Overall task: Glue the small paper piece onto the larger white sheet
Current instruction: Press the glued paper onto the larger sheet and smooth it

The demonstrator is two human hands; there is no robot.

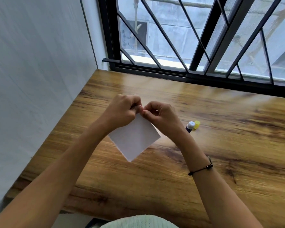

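Note:
A white paper sheet (pixel 135 139) hangs in the air above the wooden table (pixel 204 153), turned like a diamond. My left hand (pixel 122 111) and my right hand (pixel 160 116) meet at its top corner, and both pinch the paper there with curled fingers. The pinched corner is hidden behind my fingers, so I cannot tell whether a small paper piece is there. An uncapped glue stick (pixel 190 126) lies on the table just right of my right wrist, with its yellow cap (pixel 196 124) beside it.
A white wall runs along the table's left edge. A window with black metal bars (pixel 196 46) stands behind the far edge. A black cord bracelet (pixel 202 168) sits on my right wrist.

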